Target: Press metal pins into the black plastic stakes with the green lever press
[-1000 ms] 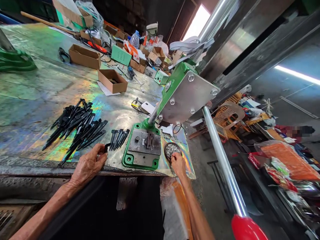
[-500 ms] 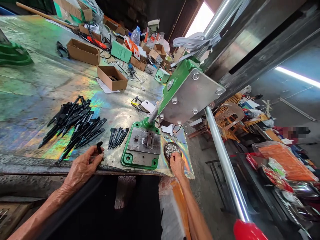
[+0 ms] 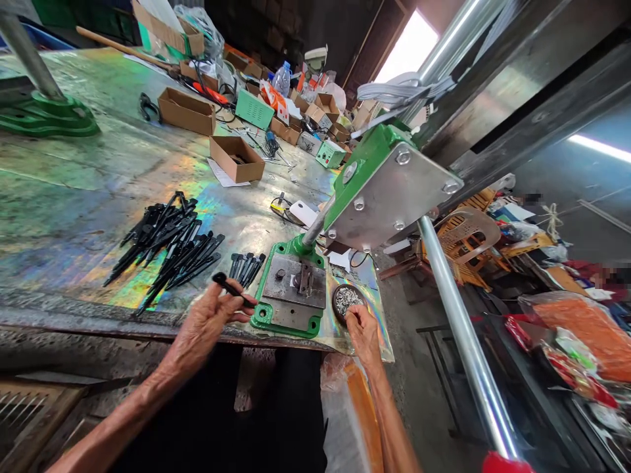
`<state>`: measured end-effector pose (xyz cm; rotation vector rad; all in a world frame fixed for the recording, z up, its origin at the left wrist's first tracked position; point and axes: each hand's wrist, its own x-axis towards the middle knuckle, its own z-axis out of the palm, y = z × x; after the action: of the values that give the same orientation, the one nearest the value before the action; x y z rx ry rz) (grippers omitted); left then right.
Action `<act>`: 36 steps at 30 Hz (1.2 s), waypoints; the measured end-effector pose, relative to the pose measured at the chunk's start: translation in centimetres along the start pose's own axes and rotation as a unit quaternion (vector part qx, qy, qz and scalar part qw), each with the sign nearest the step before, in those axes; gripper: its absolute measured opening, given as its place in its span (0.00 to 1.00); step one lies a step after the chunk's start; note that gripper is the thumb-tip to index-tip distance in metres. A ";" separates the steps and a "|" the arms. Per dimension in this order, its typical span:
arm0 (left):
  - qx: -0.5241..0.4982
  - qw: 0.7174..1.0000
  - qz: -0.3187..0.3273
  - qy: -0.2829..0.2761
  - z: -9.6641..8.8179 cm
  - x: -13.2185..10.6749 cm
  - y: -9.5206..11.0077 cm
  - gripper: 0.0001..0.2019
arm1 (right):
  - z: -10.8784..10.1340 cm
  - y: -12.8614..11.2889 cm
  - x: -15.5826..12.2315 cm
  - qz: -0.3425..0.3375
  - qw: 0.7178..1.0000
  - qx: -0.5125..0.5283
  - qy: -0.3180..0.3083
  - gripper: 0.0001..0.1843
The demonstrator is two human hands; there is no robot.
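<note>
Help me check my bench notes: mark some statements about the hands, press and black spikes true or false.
1. The left hand holds a black spike. True.
2. The right hand grips the lever. False: its fingers are at the dish of small metal bits, and nothing touches the lever.
3. The dish sits just right of the green press base. True.
4. The big pile of spikes lies right of the press base. False: it lies to its left.
</note>
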<state>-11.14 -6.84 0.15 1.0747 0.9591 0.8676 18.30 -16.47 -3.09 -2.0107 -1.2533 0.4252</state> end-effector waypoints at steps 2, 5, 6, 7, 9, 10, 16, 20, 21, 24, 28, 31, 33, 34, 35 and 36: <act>-0.055 0.997 -0.005 -0.045 1.5 -0.3 0.4 0.16 | 0.2 -2.8 -1.1 -0.022 0.999 0.029 -0.039 0.10; -0.135 0.985 -0.016 -0.106 3.5 -0.7 0.9 0.14 | 0.7 -6.7 -2.6 -0.058 0.991 0.059 -0.103 0.08; -0.160 0.979 -0.020 -0.124 4.0 -0.9 1.0 0.14 | 0.8 -7.8 -3.1 -0.070 0.988 0.066 -0.120 0.07; -0.181 0.973 -0.023 -0.139 4.4 -1.0 1.1 0.13 | 1.0 -8.8 -3.4 -0.082 0.985 0.071 -0.135 0.06; -0.215 0.962 -0.032 -0.164 4.9 -1.2 1.1 0.12 | 1.2 -10.1 -3.9 -0.103 0.979 0.080 -0.157 0.06; -0.227 0.958 -0.037 -0.171 5.1 -1.4 1.1 0.12 | 1.2 -10.6 -4.1 -0.110 0.977 0.085 -0.164 0.06; -0.252 0.947 -0.064 -0.188 5.3 -2.1 0.6 0.13 | 0.8 -11.6 -4.9 -0.106 0.967 0.142 -0.183 0.05; -0.268 0.939 -0.068 -0.203 5.4 -2.5 0.4 0.13 | 1.1 -11.4 -5.6 -0.054 0.955 0.225 -0.187 0.07; -0.271 0.938 -0.070 -0.205 5.5 -2.6 0.4 0.13 | 1.3 -11.2 -5.7 -0.040 0.950 0.249 -0.182 0.08; -0.275 0.937 -0.074 -0.201 5.6 -2.6 0.7 0.14 | 2.0 -11.0 -5.8 -0.006 0.938 0.309 -0.154 0.09; -0.291 0.935 -0.075 -0.190 5.6 -2.5 0.9 0.15 | 2.3 -11.6 -6.1 0.021 0.925 0.360 -0.119 0.08; -0.313 0.928 -0.089 -0.183 5.5 -2.3 0.7 0.16 | 2.2 -12.4 -6.5 0.034 0.913 0.392 -0.106 0.07; -0.335 0.919 -0.104 -0.180 5.5 -2.2 0.4 0.17 | 2.2 -12.8 -6.7 0.043 0.903 0.416 -0.105 0.07; -0.345 0.914 -0.113 -0.180 5.5 -2.2 0.3 0.17 | 2.2 -13.0 -6.8 0.048 0.896 0.428 -0.105 0.07; -0.355 0.909 -0.120 -0.181 5.5 -2.2 0.1 0.16 | 2.2 -13.1 -6.9 0.053 0.890 0.441 -0.105 0.07; -0.364 0.905 -0.126 -0.183 5.5 -2.2 0.0 0.16 | 2.3 -13.2 -6.9 0.059 0.884 0.452 -0.105 0.07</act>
<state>-6.75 -10.51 1.62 0.4229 0.3774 0.6858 5.17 -18.02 4.21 -1.2426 -0.8015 1.0815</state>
